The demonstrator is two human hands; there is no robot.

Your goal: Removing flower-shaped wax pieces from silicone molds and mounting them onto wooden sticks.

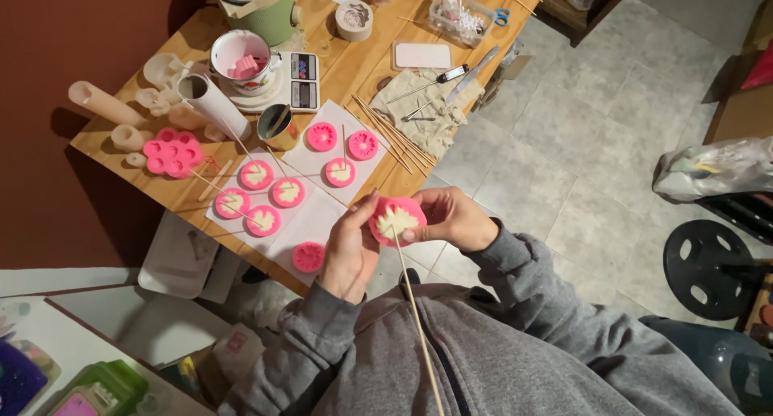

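I see both hands — left hand (348, 251), right hand (447, 216) — gripping 1 round pink silicone mould (396, 220) holding pale wax, thin wooden skewer (415, 311) attached; 5 filled moulds (272, 194) wait mid-frame, 3 apparently unfilled.

Ahead of my grip on the round pink silicone mould (396, 220), the wooden surface (366, 66) is crowded: filled pink moulds on white paper (326, 162), a bundle of thin wooden skewers (392, 134) and a small metal cup (278, 127) block any straight reach. Right of the grip, the grey tiled floor (580, 134) lies open. Beneath it, a long wooden stick (419, 327) crosses my grey sweatshirt.
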